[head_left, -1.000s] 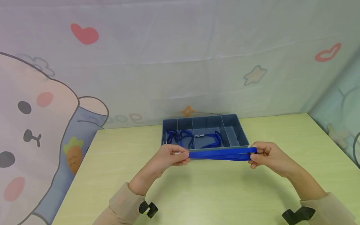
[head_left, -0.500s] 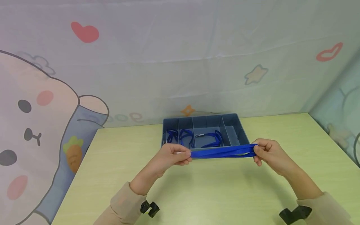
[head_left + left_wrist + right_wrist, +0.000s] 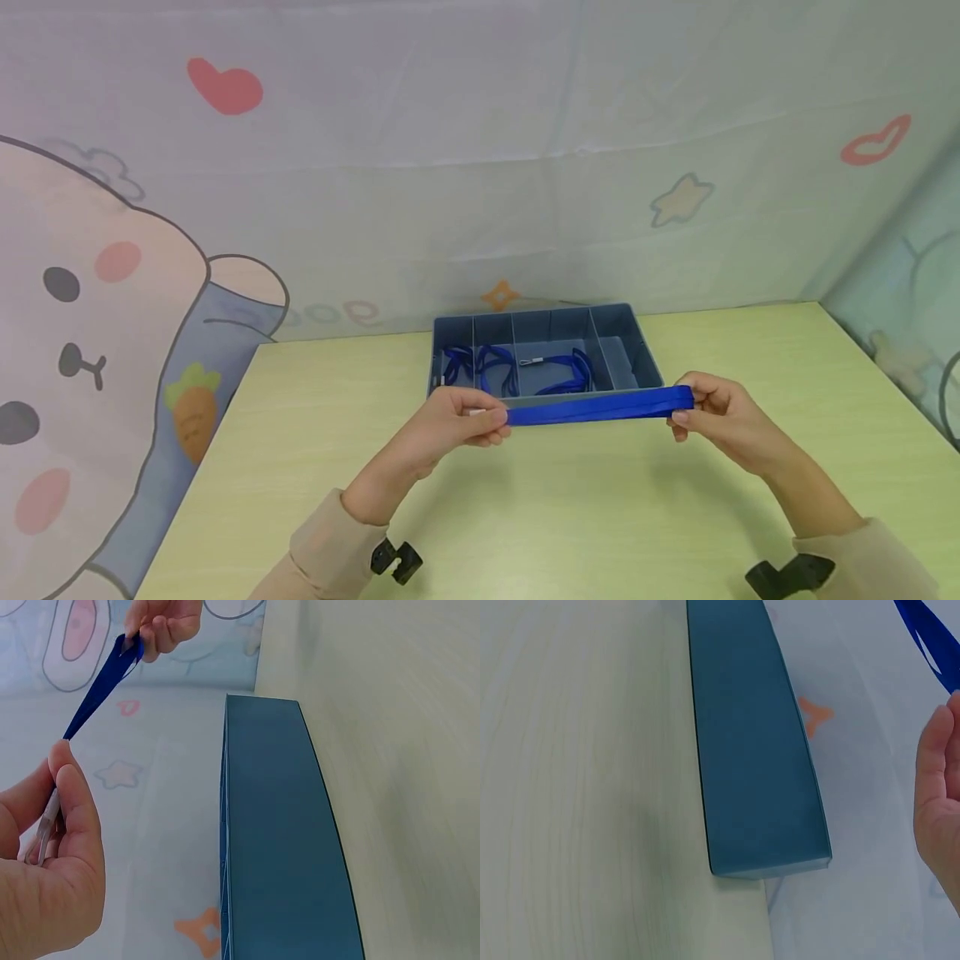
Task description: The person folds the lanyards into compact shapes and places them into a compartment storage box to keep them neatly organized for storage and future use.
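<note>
Between my two hands a folded blue lanyard is stretched level, above the front edge of the divided box. My left hand pinches its end with the white crimp and metal clip, which the left wrist view shows inside the fingers. At the other end, my right hand pinches the folded loop between thumb and fingers. In the right wrist view only part of the right hand and a bit of blue strap show. Behind the strap, the blue-grey box stands on the table.
Coiled blue lanyards lie in the box's compartments: one at left, a second beside it, and a third in the wide middle one. The light wooden table meets a printed cloth backdrop behind the box.
The lanyard's strands, spread apart earlier, now lie closer together as a flat band. My right hand has moved slightly up and right; the left hand has barely moved.
</note>
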A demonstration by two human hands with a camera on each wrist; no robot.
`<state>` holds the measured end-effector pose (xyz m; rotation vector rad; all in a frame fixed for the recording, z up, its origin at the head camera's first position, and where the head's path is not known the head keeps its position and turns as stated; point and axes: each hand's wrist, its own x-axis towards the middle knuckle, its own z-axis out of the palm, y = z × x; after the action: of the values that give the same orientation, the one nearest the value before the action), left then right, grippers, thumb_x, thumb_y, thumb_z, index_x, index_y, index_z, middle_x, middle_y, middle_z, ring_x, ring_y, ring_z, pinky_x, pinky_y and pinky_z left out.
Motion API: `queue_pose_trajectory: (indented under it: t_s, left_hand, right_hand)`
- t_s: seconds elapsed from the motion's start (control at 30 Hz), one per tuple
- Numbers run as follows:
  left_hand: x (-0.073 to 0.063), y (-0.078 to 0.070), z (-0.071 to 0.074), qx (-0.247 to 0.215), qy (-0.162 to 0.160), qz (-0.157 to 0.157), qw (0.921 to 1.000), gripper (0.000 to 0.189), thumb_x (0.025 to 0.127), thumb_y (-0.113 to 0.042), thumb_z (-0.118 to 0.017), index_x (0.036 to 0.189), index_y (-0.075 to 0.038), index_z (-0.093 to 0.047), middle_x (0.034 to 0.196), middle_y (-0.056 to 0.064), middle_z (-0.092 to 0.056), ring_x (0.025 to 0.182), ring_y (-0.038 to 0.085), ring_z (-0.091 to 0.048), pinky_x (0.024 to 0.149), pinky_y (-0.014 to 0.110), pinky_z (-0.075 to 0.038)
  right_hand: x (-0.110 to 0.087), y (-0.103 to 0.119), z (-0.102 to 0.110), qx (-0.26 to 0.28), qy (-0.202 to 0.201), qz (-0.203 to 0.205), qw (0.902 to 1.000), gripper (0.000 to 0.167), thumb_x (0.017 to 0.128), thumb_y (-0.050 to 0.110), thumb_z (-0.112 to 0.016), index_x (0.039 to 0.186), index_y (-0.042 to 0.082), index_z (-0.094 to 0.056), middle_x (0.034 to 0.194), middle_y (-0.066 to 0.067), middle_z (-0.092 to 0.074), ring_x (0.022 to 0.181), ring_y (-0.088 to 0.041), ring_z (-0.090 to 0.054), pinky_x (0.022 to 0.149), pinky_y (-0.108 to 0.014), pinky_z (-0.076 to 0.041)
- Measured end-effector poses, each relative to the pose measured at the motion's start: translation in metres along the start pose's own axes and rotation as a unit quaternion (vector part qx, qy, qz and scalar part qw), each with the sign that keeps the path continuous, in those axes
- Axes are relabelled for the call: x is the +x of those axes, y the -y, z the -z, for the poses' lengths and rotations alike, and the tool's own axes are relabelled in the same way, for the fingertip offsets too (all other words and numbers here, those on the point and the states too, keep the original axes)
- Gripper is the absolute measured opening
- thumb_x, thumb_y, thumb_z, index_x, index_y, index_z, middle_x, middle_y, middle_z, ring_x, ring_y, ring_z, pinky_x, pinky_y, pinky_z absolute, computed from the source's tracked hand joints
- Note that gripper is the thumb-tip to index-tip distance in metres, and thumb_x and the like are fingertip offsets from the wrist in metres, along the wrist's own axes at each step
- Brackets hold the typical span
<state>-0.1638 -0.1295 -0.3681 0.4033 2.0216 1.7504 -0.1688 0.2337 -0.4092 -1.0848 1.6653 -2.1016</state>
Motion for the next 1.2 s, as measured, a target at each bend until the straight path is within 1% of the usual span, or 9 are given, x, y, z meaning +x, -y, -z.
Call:
queue_pose_trajectory:
  t_s: [0.13,0.3,0.53,0.6,0.67,0.8,0.97,1.1,1.2]
  left_hand:
    - [-0.001,-0.001,-0.001,-0.006,-0.002,0.002,1.0000,0.024,0.090,-0.010,-0.062,0.104,0.009,-0.065,0.086,0.009,-0.070,0.079,0.015,-0.067,0.081,0.035,-0.054]
    - [-0.001,-0.001,-0.003,-0.011,0.007,-0.004,0.9999,0.024,0.091,-0.009,-0.061,0.105,0.010,-0.064,0.086,0.008,-0.070,0.079,0.014,-0.067,0.080,0.035,-0.054]
    - [0.001,-0.001,-0.004,-0.013,0.003,-0.012,0.9998,0.024,0.091,-0.009,-0.060,0.104,0.011,-0.063,0.085,0.007,-0.070,0.078,0.012,-0.067,0.078,0.030,-0.055]
    - [0.001,0.000,-0.004,-0.012,-0.001,-0.011,0.9999,0.025,0.091,-0.008,-0.060,0.104,0.012,-0.063,0.085,0.007,-0.070,0.077,0.012,-0.067,0.078,0.030,-0.055]
    - [0.002,0.002,-0.005,-0.013,0.002,-0.008,0.9999,0.025,0.091,-0.008,-0.060,0.105,0.012,-0.063,0.085,0.007,-0.070,0.077,0.011,-0.066,0.078,0.030,-0.054]
    - [0.004,0.005,-0.009,-0.015,0.013,-0.008,0.9998,0.026,0.091,-0.009,-0.060,0.106,0.012,-0.063,0.086,0.008,-0.070,0.079,0.012,-0.067,0.078,0.030,-0.054]
    - [0.004,0.006,-0.011,-0.016,0.010,-0.007,0.9998,0.025,0.091,-0.009,-0.060,0.106,0.011,-0.063,0.086,0.009,-0.070,0.079,0.013,-0.067,0.079,0.033,-0.054]
    - [0.004,0.006,-0.011,-0.020,0.008,-0.004,0.9997,0.025,0.091,-0.009,-0.059,0.106,0.012,-0.063,0.086,0.010,-0.070,0.079,0.014,-0.067,0.079,0.033,-0.054]
    - [0.005,0.007,-0.011,-0.023,0.009,0.000,0.9997,0.026,0.091,-0.009,-0.060,0.106,0.012,-0.063,0.085,0.010,-0.070,0.079,0.015,-0.067,0.078,0.031,-0.055]
  right_hand:
    - [0.002,0.000,-0.007,-0.026,-0.077,0.020,0.9965,0.034,0.092,-0.018,-0.038,0.105,0.005,-0.060,0.086,-0.002,-0.064,0.072,-0.013,-0.062,0.071,-0.022,-0.053]
    - [0.003,0.000,-0.015,-0.119,-0.185,0.015,0.9754,0.028,0.091,-0.013,-0.047,0.098,0.009,-0.063,0.079,-0.001,-0.064,0.065,-0.011,-0.062,0.065,-0.022,-0.055]
    - [0.005,0.000,-0.020,-0.183,-0.167,0.015,0.9686,0.016,0.096,-0.008,-0.040,0.102,0.002,-0.051,0.078,-0.005,-0.061,0.064,-0.014,-0.059,0.063,-0.020,-0.053]
    - [0.006,0.000,-0.022,-0.215,-0.174,0.007,0.9608,0.013,0.097,-0.006,-0.039,0.102,0.000,-0.049,0.077,-0.006,-0.059,0.062,-0.014,-0.057,0.060,-0.020,-0.052]
    - [0.008,-0.001,-0.026,-0.271,-0.201,-0.006,0.9414,0.009,0.098,-0.002,-0.038,0.101,-0.001,-0.047,0.074,-0.005,-0.059,0.060,-0.014,-0.057,0.058,-0.020,-0.052]
    - [0.014,-0.003,-0.035,-0.396,-0.277,-0.035,0.8748,0.009,0.099,0.005,-0.039,0.100,0.001,-0.048,0.072,-0.003,-0.059,0.058,-0.012,-0.057,0.053,-0.021,-0.051]
    - [0.017,-0.007,-0.038,-0.484,-0.324,0.050,0.8112,0.012,0.090,-0.008,-0.048,0.098,-0.002,-0.055,0.070,-0.007,-0.061,0.054,-0.005,-0.054,0.046,-0.015,-0.044]
    - [0.019,-0.009,-0.038,-0.497,-0.347,0.128,0.7852,0.019,0.083,-0.015,-0.052,0.098,-0.007,-0.060,0.070,-0.012,-0.063,0.054,0.002,-0.053,0.050,-0.009,-0.045]
    - [0.020,-0.009,-0.038,-0.489,-0.353,0.139,0.7850,0.022,0.083,-0.016,-0.051,0.100,-0.007,-0.061,0.070,-0.013,-0.063,0.056,0.006,-0.053,0.052,-0.008,-0.046]
